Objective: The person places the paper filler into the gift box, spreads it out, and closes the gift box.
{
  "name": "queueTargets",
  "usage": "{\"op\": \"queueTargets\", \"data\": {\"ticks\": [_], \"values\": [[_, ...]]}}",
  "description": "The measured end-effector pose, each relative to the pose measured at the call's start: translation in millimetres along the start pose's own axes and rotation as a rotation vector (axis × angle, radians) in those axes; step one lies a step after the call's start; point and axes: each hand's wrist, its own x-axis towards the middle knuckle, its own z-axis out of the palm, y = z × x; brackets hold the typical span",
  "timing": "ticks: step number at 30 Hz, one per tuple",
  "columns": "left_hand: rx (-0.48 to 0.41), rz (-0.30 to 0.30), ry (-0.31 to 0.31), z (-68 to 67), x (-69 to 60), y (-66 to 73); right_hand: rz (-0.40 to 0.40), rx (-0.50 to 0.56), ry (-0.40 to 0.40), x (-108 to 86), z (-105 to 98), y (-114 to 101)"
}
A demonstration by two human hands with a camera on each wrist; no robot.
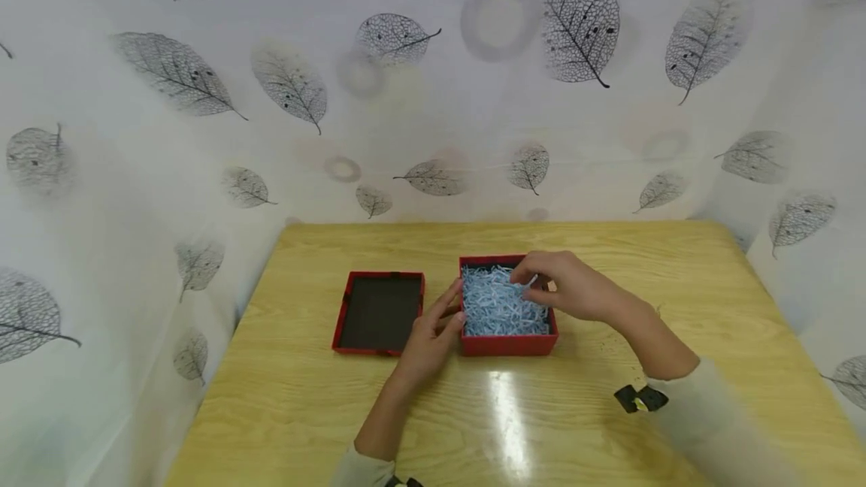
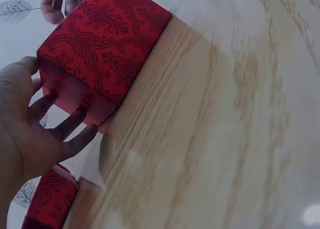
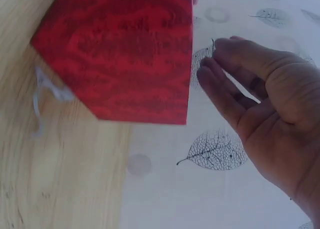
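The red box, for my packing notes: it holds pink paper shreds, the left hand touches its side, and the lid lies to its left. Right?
Not quite: the paper shreds are light blue, not pink, as the head view shows. The red box holds them, the left hand touches its side, and the lid lies to its left.

The counter [image 1: 277,397] had a glossy, yellowish wood-grain top, with a bright streak of light [image 1: 507,419] reflected in front of the red patterned box [image 1: 509,346]. The box stood open side up. Left of the box, apart from it, a shallow red lid [image 1: 379,314] lay black inside upward. A blurred pale scrap [image 3: 56,90] showed just beside the box.
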Motion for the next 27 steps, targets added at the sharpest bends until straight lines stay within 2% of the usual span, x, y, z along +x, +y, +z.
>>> {"op": "queueTargets", "data": {"ticks": [2, 4, 10, 13, 17, 22, 25, 27], "values": [[0.003, 0.004, 0.010, -0.5, -0.6, -0.1, -0.003, -0.034, -0.053, -0.8, -4, 1], [0.006, -0.001, 0.018, -1.2, -1.2, -0.6, -0.025, -0.111, -0.121, 0.6, -4, 2], [-0.005, -0.005, 0.010, -0.9, 0.2, -2.1, -0.114, -0.398, -0.292, 16.5, 23, 0], [-0.008, -0.007, 0.000, 0.4, 1.1, -2.3, -0.078, -0.464, -0.357, 26.7, 38, -1], [-0.018, -0.001, -0.004, 1.7, 1.5, -1.0, 0.027, -0.523, -0.437, 38.5, 56, -1], [-0.021, 0.001, 0.005, 1.6, 0.9, -1.6, 0.083, -0.551, -0.472, 45.0, 67, 0], [-0.014, 0.001, 0.005, 0.5, 0.1, -1.7, 0.063, -0.532, -0.447, 42.8, 60, -4], [-0.005, 0.002, 0.001, -0.4, 1.2, -0.4, 0.029, -0.509, -0.414, 39.0, 47, -8]]}}
